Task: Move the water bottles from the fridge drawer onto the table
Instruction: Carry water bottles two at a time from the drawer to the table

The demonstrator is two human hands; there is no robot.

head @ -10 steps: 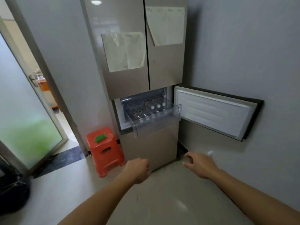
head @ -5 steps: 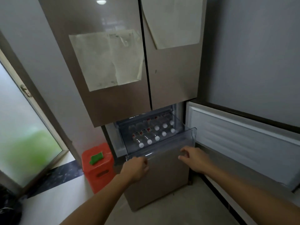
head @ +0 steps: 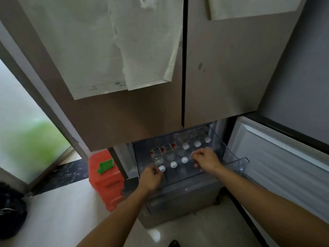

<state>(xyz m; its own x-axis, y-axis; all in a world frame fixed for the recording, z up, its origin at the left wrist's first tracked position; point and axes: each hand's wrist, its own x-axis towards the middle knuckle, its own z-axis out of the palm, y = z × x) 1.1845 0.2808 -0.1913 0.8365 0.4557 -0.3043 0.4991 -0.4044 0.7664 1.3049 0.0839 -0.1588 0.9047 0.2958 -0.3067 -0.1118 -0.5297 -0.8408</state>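
Now my left hand (head: 151, 177) pinches the nearest bottle (head: 159, 162) in the drawer (head: 231, 162), right hand (head: 206, 160) curled on another, hidden; wet plastic could slip.

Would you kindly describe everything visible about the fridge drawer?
The fridge drawer is clear, slightly bluish plastic, pulled out below the closed upper doors. It holds rows of water bottles with white caps. The left hand is at the front-left bottle's cap; the right hand reaches over the front right.
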